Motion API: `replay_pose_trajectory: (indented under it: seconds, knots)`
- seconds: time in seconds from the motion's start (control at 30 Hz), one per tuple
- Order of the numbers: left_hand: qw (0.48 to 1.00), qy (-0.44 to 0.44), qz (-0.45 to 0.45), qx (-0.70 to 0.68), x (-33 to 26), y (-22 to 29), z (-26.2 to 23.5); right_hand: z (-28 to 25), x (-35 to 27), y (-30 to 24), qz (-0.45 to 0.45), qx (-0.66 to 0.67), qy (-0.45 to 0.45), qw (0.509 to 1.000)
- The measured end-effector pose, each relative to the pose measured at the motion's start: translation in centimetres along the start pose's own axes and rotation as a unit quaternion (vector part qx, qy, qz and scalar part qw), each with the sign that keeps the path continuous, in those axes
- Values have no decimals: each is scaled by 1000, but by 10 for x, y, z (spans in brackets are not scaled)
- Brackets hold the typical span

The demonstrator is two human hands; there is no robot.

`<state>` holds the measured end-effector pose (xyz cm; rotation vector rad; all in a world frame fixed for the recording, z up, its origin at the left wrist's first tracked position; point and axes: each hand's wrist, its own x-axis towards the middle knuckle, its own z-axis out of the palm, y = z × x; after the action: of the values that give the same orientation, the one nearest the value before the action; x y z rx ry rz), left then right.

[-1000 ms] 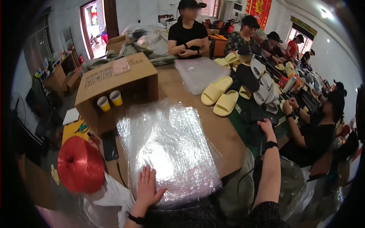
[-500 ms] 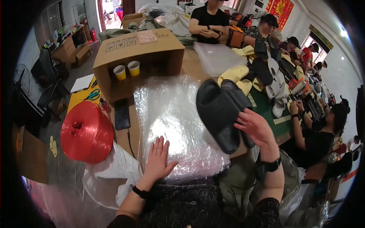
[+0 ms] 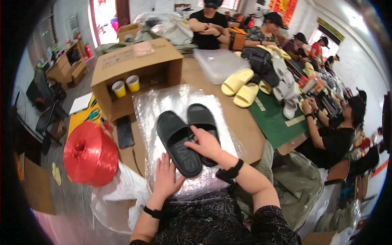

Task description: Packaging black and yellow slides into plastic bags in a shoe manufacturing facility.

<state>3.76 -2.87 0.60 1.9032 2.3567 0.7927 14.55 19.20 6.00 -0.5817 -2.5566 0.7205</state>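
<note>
A pair of black slide slippers, the left slipper (image 3: pixel 176 143) and the right slipper (image 3: pixel 202 118), lies soles down on a stack of clear plastic bags (image 3: pixel 147 110). My right hand (image 3: pixel 206 143) reaches over the right slipper and grips the pair at the inner edges, index finger and thumb showing; its other fingers are mostly hidden. Flat on the bags beside the left slipper's heel rests my left hand (image 3: pixel 165 176), fingers stretched out and holding nothing.
A cardboard box (image 3: pixel 171 65) with two yellow cups inside stands behind the bags. Left are a red twine roll (image 3: pixel 90 154), a dark phone (image 3: pixel 125 132) and scissors (image 3: pixel 94 114). Yellow slippers (image 3: pixel 237 81) lie by a green mat (image 3: pixel 271 122). Co-workers sit on the right.
The black slippers have moved left from beside the bags onto the middle of the stack, with my right hand. My left hand has stayed near the bags' lower left part. The view has shifted slightly.
</note>
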Motion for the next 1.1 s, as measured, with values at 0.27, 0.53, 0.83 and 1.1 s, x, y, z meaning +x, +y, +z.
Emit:
replay_pose_trajectory:
  seconds: [0.27, 0.53, 0.83, 1.1]
  knots:
    - [1000, -23, 9, 5, 5, 10, -2, 19, 27, 19, 39, -137, 44, 989]
    - [999, -37, 2, 0, 2, 5, 1, 30, 9, 18, 26, -88, 135, 987]
    - [999, -32, 14, -27, 5, 8, -6, 8, -17, 27, 53, -72, 144, 986]
    - [999, -44, 1, -22, 4, 11, -8, -139, -17, 35, 128, -39, 287, 948]
